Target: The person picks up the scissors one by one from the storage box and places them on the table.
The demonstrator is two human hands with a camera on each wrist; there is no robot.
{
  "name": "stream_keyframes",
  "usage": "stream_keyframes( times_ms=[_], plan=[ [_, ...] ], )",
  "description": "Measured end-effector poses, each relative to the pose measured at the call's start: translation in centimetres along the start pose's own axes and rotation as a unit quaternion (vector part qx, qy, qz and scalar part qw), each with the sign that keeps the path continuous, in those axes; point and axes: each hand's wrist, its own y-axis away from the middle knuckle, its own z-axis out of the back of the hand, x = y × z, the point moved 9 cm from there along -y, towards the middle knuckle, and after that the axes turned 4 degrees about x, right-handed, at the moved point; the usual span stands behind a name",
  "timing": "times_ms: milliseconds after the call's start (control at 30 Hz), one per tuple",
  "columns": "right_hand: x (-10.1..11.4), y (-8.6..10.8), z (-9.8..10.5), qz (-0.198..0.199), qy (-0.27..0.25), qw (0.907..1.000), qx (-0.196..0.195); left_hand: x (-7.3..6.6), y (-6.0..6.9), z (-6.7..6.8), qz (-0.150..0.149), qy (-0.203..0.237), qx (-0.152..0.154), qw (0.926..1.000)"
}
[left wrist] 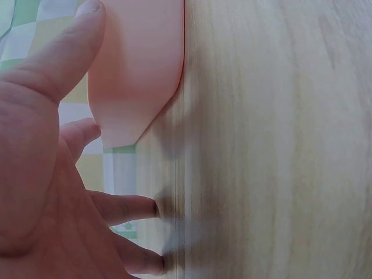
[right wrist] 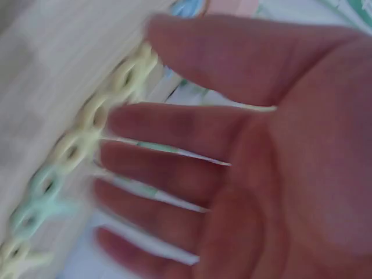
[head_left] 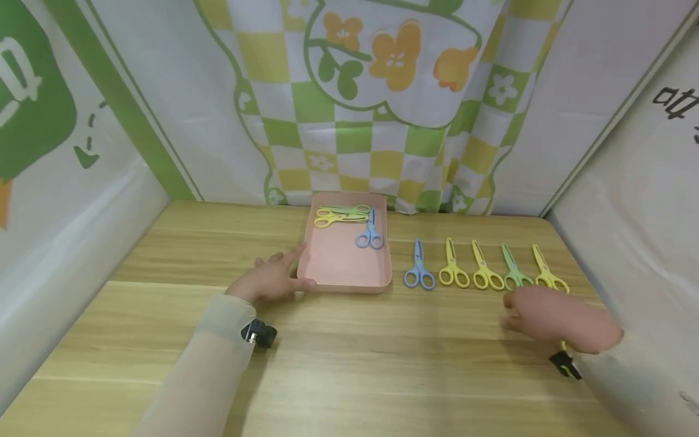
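The wooden table (head_left: 355, 364) bore a pink tray (head_left: 335, 267) at its far middle. The left hand (head_left: 270, 280), fingers spread, touched the tray's left side; the right hand (head_left: 551, 317), extended and empty, hung at right. Three pairs of scissors (head_left: 371, 226) lay inside, a row of five (head_left: 418, 262) rightward. Transferring them seemed underway; the next move probably called for a pinch.

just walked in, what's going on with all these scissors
A person's left-hand grip touches the side of a pink tray, which holds yellow, green and blue scissors. Five more pairs lie in a row on the table, right of the tray. The right-hand grip, near that row's right end, holds nothing.
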Motion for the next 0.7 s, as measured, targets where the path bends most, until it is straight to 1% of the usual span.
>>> stream_keyframes(
  times_ms=[100, 167, 200, 267, 333, 400, 467, 567, 700],
  plan=[
    [3.1, -2.7, 2.3, 0.028, 0.013, 0.9976, -0.062, 0.1, 0.0, 0.1, 0.004, -0.003, -0.001, 1.0],
    [4.7, -4.8, 3.7, 0.025, 0.01, 0.9956, -0.09, 0.1, 0.0, 0.0, 0.006, -0.003, 0.0, 1.0],
    [5.4, -6.0, 4.1, 0.02, -0.003, 0.9955, -0.092, 0.1, 0.0, 0.0, 0.007, -0.003, 0.001, 1.0],
    [6.8, -8.6, 4.5, 0.019, -0.021, 0.996, -0.085, 0.1, 0.1, 0.0, 0.007, -0.003, 0.001, 1.0],
    [8.2, -11.1, 4.5, 0.019, -0.032, 0.9971, -0.067, 0.0, 0.1, 0.1, 0.005, -0.002, 0.001, 1.0],
    [9.4, -13.5, 4.2, 0.026, -0.037, 0.9978, -0.049, -0.1, 0.1, 0.1, 0.005, -0.002, 0.001, 1.0],
    [10.4, -15.5, 3.7, 0.031, -0.03, 0.9986, -0.029, -0.1, 0.1, 0.1, 0.005, -0.001, -0.001, 1.0],
    [11.6, -17.7, 3.0, 0.029, -0.022, 0.9993, -0.001, 0.1, 0.1, 0.1, 0.007, 0.002, -0.001, 1.0],
    [12.5, -19.5, 2.0, 0.015, -0.016, 0.999, 0.039, 0.3, -0.1, 0.0, 0.008, 0.006, -0.001, 0.9999]
  ],
)
